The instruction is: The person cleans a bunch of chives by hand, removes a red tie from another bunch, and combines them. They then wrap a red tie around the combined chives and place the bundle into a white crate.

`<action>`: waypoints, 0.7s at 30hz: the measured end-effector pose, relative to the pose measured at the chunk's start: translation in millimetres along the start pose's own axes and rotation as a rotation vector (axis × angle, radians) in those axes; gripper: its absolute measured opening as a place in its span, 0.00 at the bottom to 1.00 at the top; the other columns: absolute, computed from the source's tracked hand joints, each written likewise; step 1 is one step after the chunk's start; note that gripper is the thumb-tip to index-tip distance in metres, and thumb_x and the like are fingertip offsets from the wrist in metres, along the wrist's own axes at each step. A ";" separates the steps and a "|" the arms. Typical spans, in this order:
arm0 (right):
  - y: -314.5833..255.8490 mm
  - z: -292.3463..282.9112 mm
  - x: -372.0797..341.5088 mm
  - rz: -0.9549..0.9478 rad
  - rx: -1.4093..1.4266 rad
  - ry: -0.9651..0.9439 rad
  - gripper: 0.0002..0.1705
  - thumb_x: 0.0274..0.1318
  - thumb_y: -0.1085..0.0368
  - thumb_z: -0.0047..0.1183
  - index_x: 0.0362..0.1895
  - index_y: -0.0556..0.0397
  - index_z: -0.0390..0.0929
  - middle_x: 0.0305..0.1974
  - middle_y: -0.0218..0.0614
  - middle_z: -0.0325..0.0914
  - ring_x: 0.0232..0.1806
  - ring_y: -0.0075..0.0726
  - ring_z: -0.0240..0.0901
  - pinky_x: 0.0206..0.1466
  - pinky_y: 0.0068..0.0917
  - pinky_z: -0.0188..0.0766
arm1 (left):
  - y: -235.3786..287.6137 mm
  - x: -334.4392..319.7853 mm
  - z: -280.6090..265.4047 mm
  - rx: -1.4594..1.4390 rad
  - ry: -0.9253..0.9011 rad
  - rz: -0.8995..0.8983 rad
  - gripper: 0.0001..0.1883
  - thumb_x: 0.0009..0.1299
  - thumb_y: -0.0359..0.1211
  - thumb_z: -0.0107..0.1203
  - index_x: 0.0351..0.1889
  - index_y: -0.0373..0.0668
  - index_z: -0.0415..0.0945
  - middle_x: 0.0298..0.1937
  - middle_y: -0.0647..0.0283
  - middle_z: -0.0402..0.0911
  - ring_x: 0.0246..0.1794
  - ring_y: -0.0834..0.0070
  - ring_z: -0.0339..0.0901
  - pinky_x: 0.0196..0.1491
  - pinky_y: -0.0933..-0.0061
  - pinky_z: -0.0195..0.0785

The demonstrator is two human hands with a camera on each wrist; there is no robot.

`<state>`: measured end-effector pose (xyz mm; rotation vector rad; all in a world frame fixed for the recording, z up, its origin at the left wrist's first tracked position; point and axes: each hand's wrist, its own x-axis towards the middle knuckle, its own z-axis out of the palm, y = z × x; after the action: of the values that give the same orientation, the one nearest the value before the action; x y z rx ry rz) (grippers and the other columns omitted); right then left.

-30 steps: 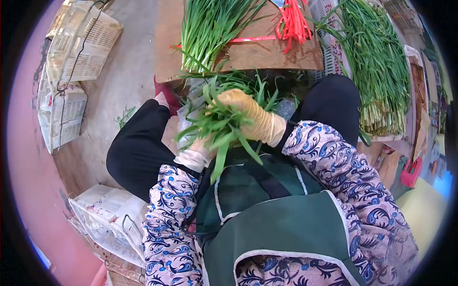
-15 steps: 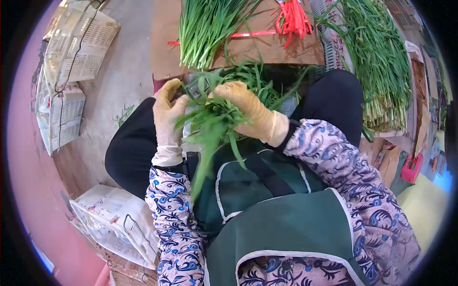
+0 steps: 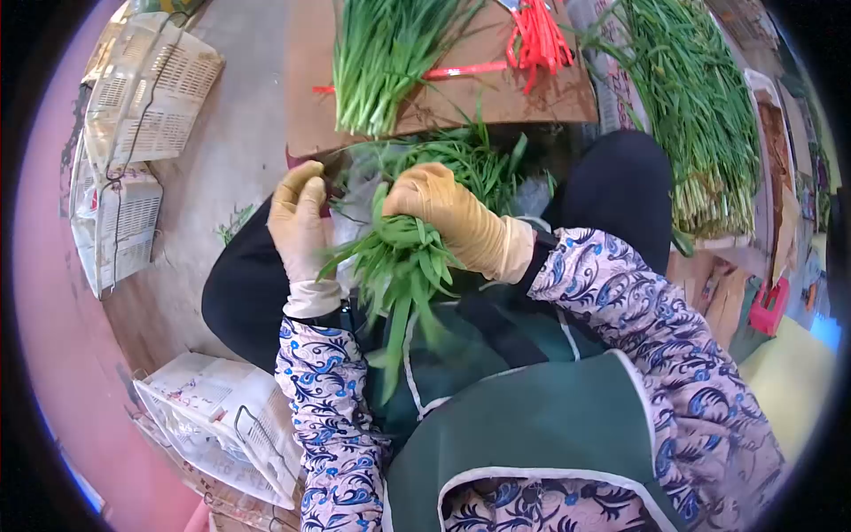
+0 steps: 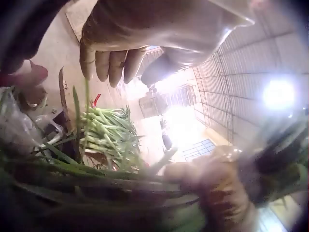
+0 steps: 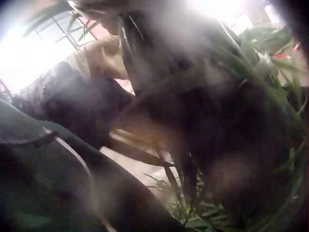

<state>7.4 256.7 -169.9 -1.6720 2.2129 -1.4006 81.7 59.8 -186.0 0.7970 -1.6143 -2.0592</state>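
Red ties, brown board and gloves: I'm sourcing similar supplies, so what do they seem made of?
Red ties: probably glossy plastic, as their thin strips show bright highlights.
Brown board: matt, perhaps cardboard or thin wood; its flat, dull surface fits either.
Gloves: likely rubber or latex, smooth, judging by their close, wrinkled fit.

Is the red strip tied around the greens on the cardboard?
Untied: the strip emerges either side of the greens; none crosses over them.

Pink wall (image 3: 66, 301) beside a greyish floor (image 3: 244, 89); bright light (image 4: 279, 95) glares against ribbed roofing (image 4: 253, 60)
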 end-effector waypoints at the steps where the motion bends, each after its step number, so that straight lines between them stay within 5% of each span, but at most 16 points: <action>1: -4.2 -3.3 0.1 -0.035 0.007 0.021 0.23 0.37 0.65 0.62 0.43 0.45 0.73 0.39 0.34 0.74 0.46 0.47 0.71 0.57 0.40 0.60 | 2.2 -2.8 1.3 -0.015 -0.010 0.006 0.11 0.69 0.25 0.55 0.49 0.35 0.78 0.45 0.65 0.81 0.41 0.82 0.74 0.47 0.82 0.67; 4: 26.3 10.2 -14.4 0.164 -0.162 -0.137 0.22 0.41 0.67 0.62 0.45 0.47 0.73 0.39 0.33 0.74 0.46 0.44 0.71 0.57 0.37 0.62 | 6.1 -3.4 8.4 0.046 -0.006 -0.003 0.11 0.70 0.26 0.55 0.48 0.36 0.78 0.44 0.66 0.81 0.38 0.84 0.73 0.44 0.84 0.67; 6: 16.8 3.3 -2.0 0.182 0.197 0.005 0.26 0.34 0.68 0.62 0.45 0.47 0.72 0.40 0.35 0.74 0.47 0.47 0.71 0.55 0.40 0.62 | 5.6 -4.1 4.8 0.014 -0.004 -0.033 0.10 0.69 0.26 0.56 0.48 0.36 0.78 0.43 0.67 0.81 0.36 0.85 0.72 0.43 0.84 0.66; 9: 8.8 -10.0 -0.9 0.044 0.133 0.268 0.29 0.30 0.70 0.64 0.45 0.49 0.72 0.39 0.39 0.76 0.45 0.53 0.72 0.51 0.41 0.65 | -2.5 -3.3 4.3 -0.065 -0.049 -0.031 0.09 0.69 0.26 0.56 0.47 0.37 0.79 0.43 0.67 0.81 0.36 0.85 0.72 0.42 0.83 0.66; 11: 35.4 -4.5 -14.6 0.157 -0.132 0.238 0.24 0.33 0.71 0.62 0.42 0.51 0.73 0.36 0.42 0.77 0.42 0.55 0.74 0.47 0.42 0.67 | -9.3 0.1 3.2 -0.033 -0.083 -0.056 0.09 0.69 0.26 0.56 0.47 0.37 0.79 0.43 0.67 0.81 0.38 0.85 0.73 0.43 0.83 0.66; 15: 54.5 6.9 -19.2 0.594 0.865 0.438 0.23 0.42 0.75 0.61 0.47 0.54 0.74 0.40 0.42 0.78 0.44 0.50 0.75 0.48 0.37 0.71 | 2.3 -12.4 12.6 0.093 -0.122 -0.001 0.11 0.68 0.24 0.56 0.48 0.35 0.78 0.43 0.65 0.81 0.42 0.80 0.76 0.48 0.80 0.68; 19: 58.3 -18.3 -13.0 0.518 1.178 0.574 0.19 0.53 0.68 0.58 0.50 0.54 0.74 0.47 0.37 0.77 0.48 0.36 0.73 0.54 0.33 0.70 | -12.3 -18.9 25.4 0.419 -0.490 0.001 0.34 0.61 0.29 0.65 0.66 0.35 0.64 0.63 0.54 0.70 0.64 0.68 0.67 0.63 0.70 0.62; 21: 54.5 -22.7 -13.2 0.395 1.426 0.612 0.15 0.60 0.64 0.54 0.50 0.54 0.75 0.48 0.35 0.77 0.49 0.31 0.72 0.55 0.31 0.70 | -18.1 -31.1 41.4 0.688 -0.570 0.246 0.50 0.54 0.31 0.70 0.73 0.35 0.51 0.71 0.51 0.60 0.72 0.63 0.56 0.70 0.66 0.52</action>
<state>-39.6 282.0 -198.4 -0.3116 0.8423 -2.4996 78.8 114.4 -190.7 0.1580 -2.6493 -1.6264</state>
